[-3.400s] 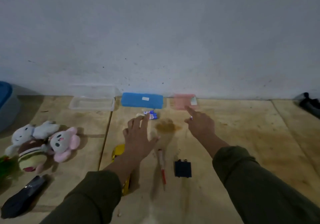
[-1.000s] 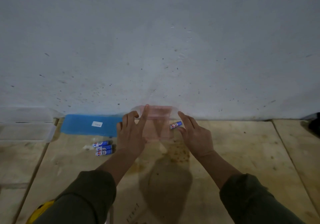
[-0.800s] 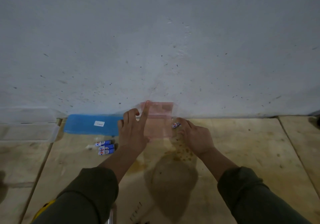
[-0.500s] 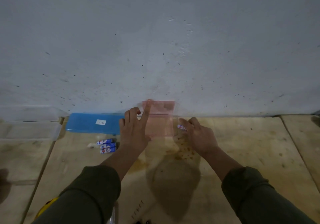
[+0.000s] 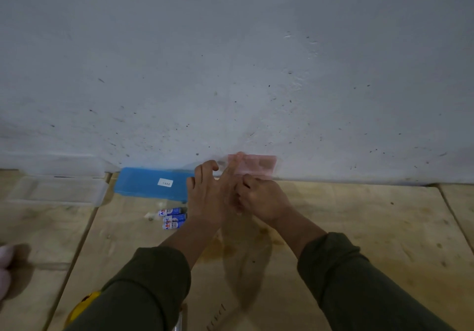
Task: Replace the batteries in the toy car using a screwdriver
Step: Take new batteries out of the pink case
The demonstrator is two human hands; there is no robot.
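Note:
A small pink see-through box (image 5: 257, 166) stands against the wall with its lid raised. My left hand (image 5: 207, 198) props that lid up with the index finger, the other fingers curled. My right hand (image 5: 263, 197) reaches over the box's base with its fingers curled down. The battery it carried is hidden under them. Three blue and white batteries (image 5: 173, 219) lie together on the wooden floor, just left of my left wrist. A yellow piece of the toy car (image 5: 82, 305) shows at the bottom left, beside my left sleeve.
A flat blue box (image 5: 150, 183) with a white label lies along the wall, left of my hands. A clear plastic container (image 5: 56, 189) sits further left. Part of a pale plush toy (image 5: 3, 266) shows at the left edge. The wall rises directly behind the boxes.
My right hand has moved left with the battery, from beside the pink box to over its base. The battery has gone out of sight. My left hand still props the lid.

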